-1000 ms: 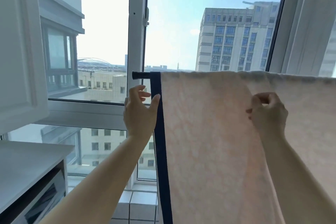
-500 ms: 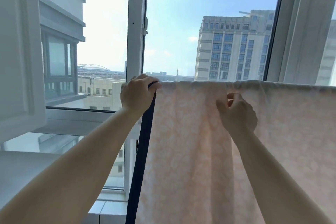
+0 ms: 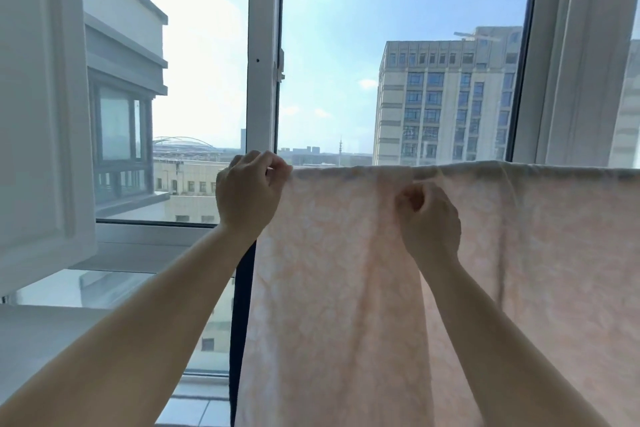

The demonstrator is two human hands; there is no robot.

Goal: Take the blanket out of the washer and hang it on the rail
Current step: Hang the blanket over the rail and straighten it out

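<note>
The top left corner of the blanket (image 3: 346,288) is clamped in the left hand (image 3: 247,194), whose fingers (image 3: 273,166) are curled shut over the fold right at the top edge, where the cloth bends over the rail. The rail itself is hidden under the fabric and the hand, so it cannot be pointed out. A pinch of cloth just below the top edge, near the middle of the hanging panel, is held closed in the right hand (image 3: 429,222); small creases are drawn up from that pinch toward the fold. Both forearms are stretched up and forward from the lower edge of the view.

The blanket is draped over the rail and hangs straight down in front of the window (image 3: 346,62), running off the right side of the view. It is pale peach with a faint whitish pattern, and light is let through it. A dark navy border (image 3: 239,322) is seen along its left edge, below the left wrist. Beyond the glass a tall grey building (image 3: 446,97) is seen, and a white cabinet door (image 3: 41,107) stands at the far left.
</note>
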